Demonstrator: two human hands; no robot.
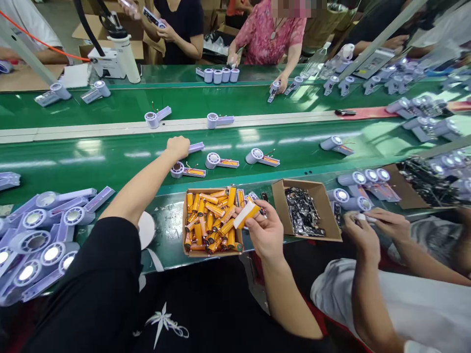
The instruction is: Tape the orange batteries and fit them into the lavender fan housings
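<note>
My left hand (178,146) reaches out over the green belt, fingers curled down on a light purple fan housing (196,147). Only the housing's handle shows to the right of the hand. Just below it lies another fan housing (195,172) with an orange battery in its handle. In my right hand (268,229), thumb and fingers pinch an orange battery (246,214) with a white strip along it. That hand is beside a cardboard box (213,254) full of orange cylindrical batteries (211,215).
Purple housings (37,240) pile up at left. A cardboard box (333,215) of black parts stands right, near a co-worker's hands (362,235). More fan housings (263,157) lie on the belt (294,137). Across it, a person in pink (265,34) handles a housing. A white tape roll (146,230) lies near my left arm.
</note>
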